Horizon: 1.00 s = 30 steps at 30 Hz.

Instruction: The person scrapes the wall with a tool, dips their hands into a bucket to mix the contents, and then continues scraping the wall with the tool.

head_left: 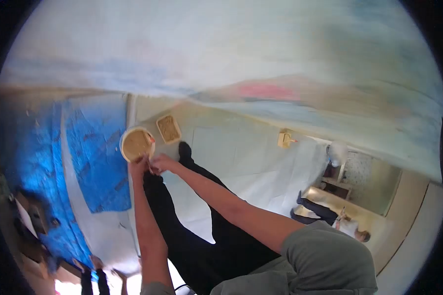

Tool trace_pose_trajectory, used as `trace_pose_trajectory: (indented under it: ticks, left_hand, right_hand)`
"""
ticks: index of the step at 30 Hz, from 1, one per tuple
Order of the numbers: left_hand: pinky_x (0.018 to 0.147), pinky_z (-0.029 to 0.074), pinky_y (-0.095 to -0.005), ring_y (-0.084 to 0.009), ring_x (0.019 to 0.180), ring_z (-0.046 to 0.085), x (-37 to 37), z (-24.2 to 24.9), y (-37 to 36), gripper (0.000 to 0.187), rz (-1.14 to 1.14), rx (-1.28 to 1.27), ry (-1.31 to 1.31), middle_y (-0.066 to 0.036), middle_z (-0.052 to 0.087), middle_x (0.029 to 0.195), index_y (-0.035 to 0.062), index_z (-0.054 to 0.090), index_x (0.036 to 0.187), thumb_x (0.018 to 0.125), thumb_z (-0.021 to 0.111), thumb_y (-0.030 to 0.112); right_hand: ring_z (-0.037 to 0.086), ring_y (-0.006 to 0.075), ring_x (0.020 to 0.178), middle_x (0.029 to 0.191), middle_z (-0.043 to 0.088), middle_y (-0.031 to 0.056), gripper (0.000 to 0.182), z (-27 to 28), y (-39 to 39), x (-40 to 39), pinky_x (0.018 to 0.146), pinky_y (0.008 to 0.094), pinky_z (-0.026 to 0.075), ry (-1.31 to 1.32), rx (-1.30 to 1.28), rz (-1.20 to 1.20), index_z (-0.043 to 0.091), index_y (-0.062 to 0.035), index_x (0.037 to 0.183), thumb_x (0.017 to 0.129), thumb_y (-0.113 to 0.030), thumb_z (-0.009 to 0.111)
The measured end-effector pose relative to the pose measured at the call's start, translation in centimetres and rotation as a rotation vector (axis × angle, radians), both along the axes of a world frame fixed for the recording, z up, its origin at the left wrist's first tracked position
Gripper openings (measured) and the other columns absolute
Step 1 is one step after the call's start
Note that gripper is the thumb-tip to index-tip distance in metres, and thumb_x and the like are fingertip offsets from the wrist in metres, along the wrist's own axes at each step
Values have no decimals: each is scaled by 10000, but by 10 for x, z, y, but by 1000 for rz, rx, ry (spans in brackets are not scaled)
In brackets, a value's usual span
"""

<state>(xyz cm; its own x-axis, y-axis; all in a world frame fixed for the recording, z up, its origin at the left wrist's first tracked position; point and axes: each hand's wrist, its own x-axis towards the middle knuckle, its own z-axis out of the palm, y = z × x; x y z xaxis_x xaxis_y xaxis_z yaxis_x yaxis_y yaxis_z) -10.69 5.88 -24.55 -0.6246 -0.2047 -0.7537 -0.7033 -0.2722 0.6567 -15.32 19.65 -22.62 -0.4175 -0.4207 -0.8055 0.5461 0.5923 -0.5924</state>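
Note:
Both of my hands meet at the near rim of a round white bucket (137, 143) that holds a tan, thick substance. My left hand (139, 165) has its fingers closed at the rim. Beside it, my right hand (162, 164) is closed too, close to my left fingers. What lies between the fingers is too small to make out. A small reddish-orange thing shows at the bucket's right rim. Just right of the bucket stands a rectangular tub (169, 129) with brownish contents.
Blue sheeting (97, 162) covers floor at the left. A small yellowish container (284, 139) stands farther right. Another person (348, 226) is at the lower right, and a person's bare feet (96, 261) show at the lower left. A pale painted surface (221, 49) spans the top.

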Motion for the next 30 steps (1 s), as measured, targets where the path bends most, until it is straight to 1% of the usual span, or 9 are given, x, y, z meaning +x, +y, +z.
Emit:
trace_pose_trajectory:
  ticks: [4,6,7,8,11,14,15,17,30]
  left_hand:
    - [524,449,-250,-99,589,545,3,100,-14,224,-77,50,124,-44,613,696,-30,634,840,804,645,191]
    - [579,473,-254,-106,662,574,-4,139,-32,232,-338,-12,169,-58,631,780,-41,628,871,767,670,162]
    - [597,480,-262,-112,689,581,-7,174,-32,241,-253,81,247,-66,634,801,-49,622,872,748,683,147]
    - [592,486,-267,-118,682,589,-7,201,-35,218,-252,65,254,-64,631,784,-37,619,866,752,684,138]
    - [563,478,-246,-113,628,582,-9,241,-34,175,-222,126,285,-52,615,739,-1,619,866,774,670,139]
    - [533,455,-233,-105,607,565,-17,295,-26,188,-287,56,328,-41,613,733,0,627,882,778,667,151]
    - [519,442,-228,-100,598,554,-27,320,-32,196,-388,-35,288,-36,613,734,0,631,891,780,667,158]
    - [529,429,-226,-89,605,536,-27,362,-20,214,-408,-38,404,-32,615,753,-5,638,900,793,654,179]
    - [634,464,-219,-105,693,582,-26,408,84,221,-241,-1,436,-64,633,772,-10,638,834,733,713,171]
  right_hand:
    - [597,165,592,700,639,81,334,88,11,-3,564,313,488,33,-116,-59,648,-51,792,689,-368,655]
    - [569,114,569,670,615,33,227,106,-3,-11,503,262,461,-443,-467,-378,651,-80,779,684,-285,676]
    - [569,120,568,664,613,42,249,114,11,-3,494,259,453,-24,-173,17,648,-75,856,693,-261,681]
    - [582,124,595,705,623,45,316,80,13,13,504,248,451,-401,-440,-353,645,-67,914,694,-289,690]
    - [588,134,749,883,618,75,369,281,5,-7,625,262,498,-66,-249,-192,598,-33,1023,723,-216,712]
    - [586,139,751,878,615,69,387,317,4,10,635,266,501,249,-501,-140,585,-21,1023,715,-213,721]
    - [588,133,735,869,619,65,329,334,1,7,644,256,503,-80,-448,-392,600,-25,970,714,-198,715]
    - [599,133,710,845,626,59,289,345,6,9,635,263,506,59,-359,-315,616,-24,929,705,-178,714]
    - [585,130,576,633,603,51,173,392,114,-12,540,245,488,236,-356,-446,630,11,757,622,-71,702]
